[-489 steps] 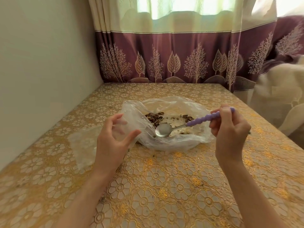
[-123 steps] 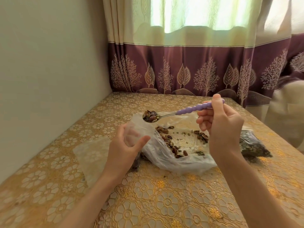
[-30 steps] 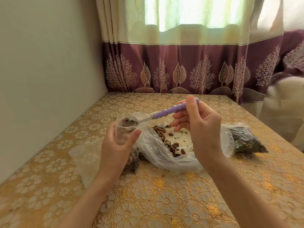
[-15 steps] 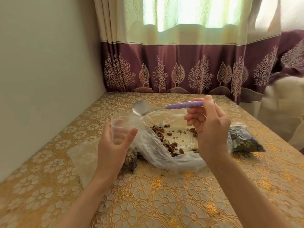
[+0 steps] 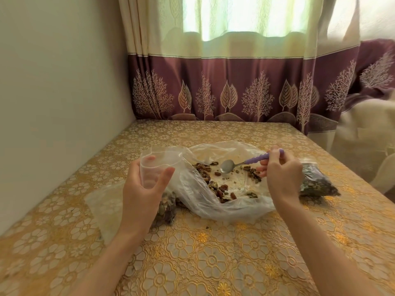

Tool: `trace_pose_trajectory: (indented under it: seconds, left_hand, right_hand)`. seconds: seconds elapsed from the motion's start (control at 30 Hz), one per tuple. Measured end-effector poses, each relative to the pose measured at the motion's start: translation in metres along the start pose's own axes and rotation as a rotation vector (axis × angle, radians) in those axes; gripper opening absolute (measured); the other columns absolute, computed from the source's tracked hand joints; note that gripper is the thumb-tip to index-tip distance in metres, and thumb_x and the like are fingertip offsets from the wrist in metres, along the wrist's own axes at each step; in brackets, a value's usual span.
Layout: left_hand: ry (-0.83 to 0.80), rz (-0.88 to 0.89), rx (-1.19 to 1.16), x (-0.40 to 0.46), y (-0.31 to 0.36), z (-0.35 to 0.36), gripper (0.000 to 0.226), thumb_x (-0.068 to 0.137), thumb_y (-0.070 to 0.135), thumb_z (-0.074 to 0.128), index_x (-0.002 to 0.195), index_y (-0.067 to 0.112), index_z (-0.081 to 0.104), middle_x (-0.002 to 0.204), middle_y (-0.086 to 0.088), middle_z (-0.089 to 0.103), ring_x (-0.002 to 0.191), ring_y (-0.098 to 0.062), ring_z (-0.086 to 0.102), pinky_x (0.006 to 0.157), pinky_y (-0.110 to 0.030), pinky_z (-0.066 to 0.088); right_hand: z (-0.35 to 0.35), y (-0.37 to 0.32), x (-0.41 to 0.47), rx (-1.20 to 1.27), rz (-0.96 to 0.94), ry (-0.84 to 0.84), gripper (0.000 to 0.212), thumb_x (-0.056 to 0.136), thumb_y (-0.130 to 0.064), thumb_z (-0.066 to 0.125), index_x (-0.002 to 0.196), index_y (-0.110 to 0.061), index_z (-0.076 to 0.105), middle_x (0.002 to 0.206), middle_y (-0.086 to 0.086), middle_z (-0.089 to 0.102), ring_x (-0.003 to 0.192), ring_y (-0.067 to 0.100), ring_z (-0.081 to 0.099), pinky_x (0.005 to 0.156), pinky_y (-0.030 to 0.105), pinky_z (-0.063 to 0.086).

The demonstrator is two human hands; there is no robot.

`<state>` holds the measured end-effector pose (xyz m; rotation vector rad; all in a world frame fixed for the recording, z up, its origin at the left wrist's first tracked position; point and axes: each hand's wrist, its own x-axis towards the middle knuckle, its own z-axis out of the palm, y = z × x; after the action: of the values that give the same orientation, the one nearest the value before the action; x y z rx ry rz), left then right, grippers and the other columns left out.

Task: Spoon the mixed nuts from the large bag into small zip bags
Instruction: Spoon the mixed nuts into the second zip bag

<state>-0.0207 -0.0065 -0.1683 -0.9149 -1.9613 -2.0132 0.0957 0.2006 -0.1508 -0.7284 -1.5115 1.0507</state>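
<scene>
The table under its gold flowered cover carries everything, and the large bag lying open at its middle is the landmark here. Half a second ago the spoon was raised over the small bag's mouth, its bowl already tipped out; now it has swung back and hangs low over the large bag's interior, bowl bare. So one delivery is done and the next scoop is about to start. The mixed nuts left inside the large bag lie thin and scattered, so few spoonfuls probably remain. Just right of the large bag lies a filled zip bag, dark with nuts. At its left edge the left hand grips the small zip bag, thumb and fingers curled round it so its mouth stands open, nuts piled in its bottom. A flat empty bag lies further left. The right hand pinches the purple handle of the spoon.
</scene>
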Motion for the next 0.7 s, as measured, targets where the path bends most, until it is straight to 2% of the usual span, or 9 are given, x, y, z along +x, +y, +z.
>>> trace_pose_trajectory:
  seconds: [0.1, 0.17, 0.27, 0.37, 0.7]
  left_hand:
    - [-0.004, 0.0, -0.009, 0.0, -0.0003, -0.0003, 0.033, 0.074, 0.046, 0.066, 0.102, 0.04, 0.05, 0.084, 0.03, 0.066, 0.07, 0.007, 0.064, 0.053, -0.006, 0.046]
    - [-0.008, 0.004, -0.006, 0.0, -0.0004, -0.0002, 0.033, 0.074, 0.046, 0.066, 0.102, 0.04, 0.05, 0.084, 0.03, 0.066, 0.072, 0.007, 0.064, 0.055, -0.005, 0.046]
    - [-0.005, 0.008, -0.011, -0.0003, 0.0, -0.0002, 0.033, 0.074, 0.045, 0.066, 0.101, 0.039, 0.05, 0.083, 0.029, 0.067, 0.07, 0.007, 0.064, 0.054, -0.004, 0.045]
    - [-0.009, 0.012, -0.008, -0.0008, 0.001, -0.0001, 0.033, 0.074, 0.045, 0.065, 0.102, 0.039, 0.049, 0.083, 0.032, 0.066, 0.068, 0.009, 0.063, 0.052, -0.004, 0.044]
    - [-0.009, 0.02, 0.005, -0.0011, 0.0025, 0.0002, 0.033, 0.074, 0.046, 0.065, 0.101, 0.039, 0.049, 0.081, 0.035, 0.064, 0.071, 0.012, 0.062, 0.052, -0.003, 0.044]
  right_hand:
    - [0.0005, 0.0024, 0.0, -0.011, 0.03, -0.027, 0.034, 0.101, -0.025, 0.041, 0.076, -0.012, 0.06, 0.049, -0.013, 0.062, 0.042, -0.002, 0.056, 0.043, 0.01, 0.042]
    - [0.0001, 0.0035, 0.0, 0.002, 0.076, -0.061, 0.034, 0.101, -0.024, 0.04, 0.075, -0.011, 0.059, 0.048, -0.015, 0.063, 0.042, 0.0, 0.056, 0.043, 0.011, 0.043]
    - [0.0025, 0.0044, -0.0004, 0.08, 0.2, -0.124, 0.037, 0.101, -0.021, 0.04, 0.073, -0.009, 0.06, 0.049, -0.006, 0.065, 0.046, 0.009, 0.056, 0.044, 0.016, 0.045]
    - [0.0053, 0.0036, -0.0017, 0.147, 0.292, -0.185, 0.038, 0.101, -0.017, 0.04, 0.071, -0.005, 0.061, 0.048, -0.001, 0.065, 0.044, 0.009, 0.056, 0.042, 0.016, 0.045]
    - [0.0084, 0.0055, -0.0057, 0.178, 0.377, -0.27, 0.043, 0.101, -0.022, 0.042, 0.067, -0.005, 0.062, 0.047, 0.0, 0.063, 0.043, 0.008, 0.058, 0.041, 0.016, 0.045]
